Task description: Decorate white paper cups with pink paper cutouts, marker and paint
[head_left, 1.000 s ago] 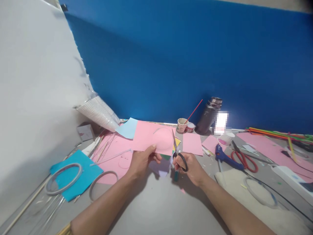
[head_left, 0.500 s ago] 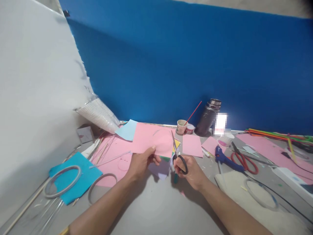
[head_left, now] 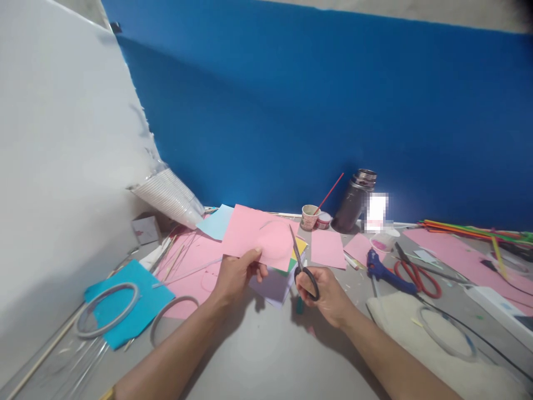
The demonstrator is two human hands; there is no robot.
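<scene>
- Pink paper sheet [head_left: 258,236] held up off the worktop [head_left: 258,350], far edge tilted away; near edge pinched between thumb and fingers of left hand [head_left: 235,275]. Grip set low and close to the blades, likely to keep the paper taut and steady.
- Faint curved mark visible on the sheet's right half.
- Right hand [head_left: 327,289] clenched through the loops of black-handled scissors [head_left: 300,261]. Blades pointing up and away along the sheet's right edge; cannot tell whether parted, or whether in the paper or just beside it.
- Both hands raised just above a stack of coloured sheets [head_left: 275,283] lying flat on the worktop, lilac on top, yellow and green edges showing.
- To the right, near the right hand: blue glue gun [head_left: 385,269] and red-handled scissors [head_left: 418,275], lying flat, probably kept within reach.
- At the back, against the blue wall [head_left: 316,100]: paper cup [head_left: 310,216] with a red stick leaning in it, and a dark flask [head_left: 353,200] upright beside it.
- To the left: teal sheet [head_left: 141,283] with a wire ring [head_left: 106,303] on it; sleeve of plastic cups [head_left: 166,194] leaning at the white board.
</scene>
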